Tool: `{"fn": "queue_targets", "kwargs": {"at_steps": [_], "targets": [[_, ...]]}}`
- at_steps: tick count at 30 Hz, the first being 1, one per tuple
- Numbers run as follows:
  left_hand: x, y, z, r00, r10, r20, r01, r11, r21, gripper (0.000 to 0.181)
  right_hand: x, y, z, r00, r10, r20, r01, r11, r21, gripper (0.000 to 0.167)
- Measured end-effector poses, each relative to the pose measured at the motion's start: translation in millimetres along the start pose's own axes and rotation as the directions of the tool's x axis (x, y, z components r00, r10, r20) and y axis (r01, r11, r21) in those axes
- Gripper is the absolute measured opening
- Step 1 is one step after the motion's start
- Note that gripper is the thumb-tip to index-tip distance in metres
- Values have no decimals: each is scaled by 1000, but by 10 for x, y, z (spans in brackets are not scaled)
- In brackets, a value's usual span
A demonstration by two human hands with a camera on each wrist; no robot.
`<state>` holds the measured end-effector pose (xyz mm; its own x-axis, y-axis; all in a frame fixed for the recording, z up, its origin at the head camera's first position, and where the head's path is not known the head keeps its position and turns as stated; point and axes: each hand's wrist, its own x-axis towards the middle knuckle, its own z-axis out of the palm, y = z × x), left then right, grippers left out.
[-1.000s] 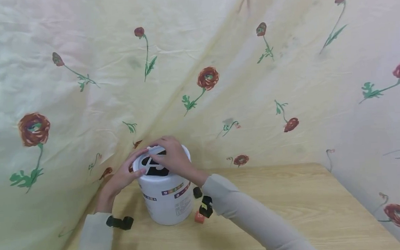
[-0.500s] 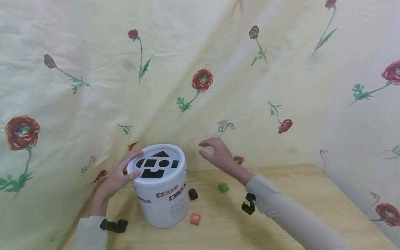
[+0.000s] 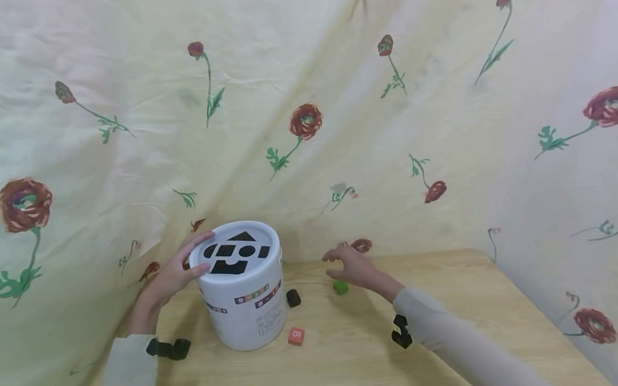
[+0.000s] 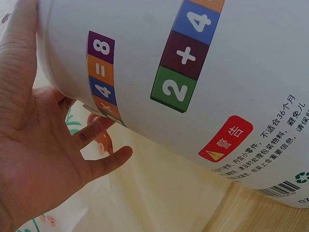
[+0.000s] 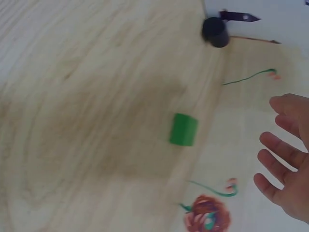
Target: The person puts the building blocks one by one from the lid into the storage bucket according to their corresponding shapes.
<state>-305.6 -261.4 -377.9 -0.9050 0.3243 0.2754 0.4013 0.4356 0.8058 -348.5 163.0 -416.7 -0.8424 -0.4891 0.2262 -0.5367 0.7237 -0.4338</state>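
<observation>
A white bucket (image 3: 242, 322) stands upright on the table, its lid (image 3: 261, 236) cut with several dark shaped holes. My left hand (image 3: 176, 277) rests on the left side of the lid's rim, with fairly straight, spread fingers; in the left wrist view, that hand (image 4: 43, 150) lies against the bucket's printed wall (image 4: 140, 43). Nothing is in my right hand (image 3: 360, 267), which hovers with loosely bent fingers just above and beside a green block (image 3: 340, 287). The right wrist view has this green block (image 5: 183, 129) on the wood, apart from the fingers (image 5: 275, 166).
Between bucket and green block is a dark round block (image 3: 293, 298). A red block (image 3: 296, 336) marked with a white letter lies at the bucket's front right. The wooden table (image 3: 451, 308) meets a flowered cloth (image 3: 264, 131) behind and at the left.
My right hand has left the bucket's lid, moved right and come down near the green block, uncovering the lid's holes. My left hand has stayed on the rim.
</observation>
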Motion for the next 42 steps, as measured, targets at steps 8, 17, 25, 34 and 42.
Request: {"fn": "queue_targets", "kwargs": {"at_steps": [8, 17, 25, 34, 42], "targets": [[-8, 37, 3, 1000, 5, 6, -5, 1000, -27, 69, -75, 195, 133, 998, -9, 69, 10, 1000, -8, 33], [-21, 43, -10, 1000, 5, -4, -5, 1000, -20, 68, -137, 331, 254, 996, -52, 75, 57, 997, -57, 37], [-16, 36, -4, 1000, 3, -2, -3, 1000, -27, 69, -160, 380, 315, 996, -20, 83, 27, 996, -84, 41], [11, 2, 1, 1000, 20, -2, -20, 999, -26, 71, -179, 418, 346, 996, -56, 67, 67, 979, -191, 33], [17, 24, 5, 1000, -4, -1, 4, 1000, -29, 70, -200, 464, 358, 997, -50, 60, 62, 975, -215, 32]]}}
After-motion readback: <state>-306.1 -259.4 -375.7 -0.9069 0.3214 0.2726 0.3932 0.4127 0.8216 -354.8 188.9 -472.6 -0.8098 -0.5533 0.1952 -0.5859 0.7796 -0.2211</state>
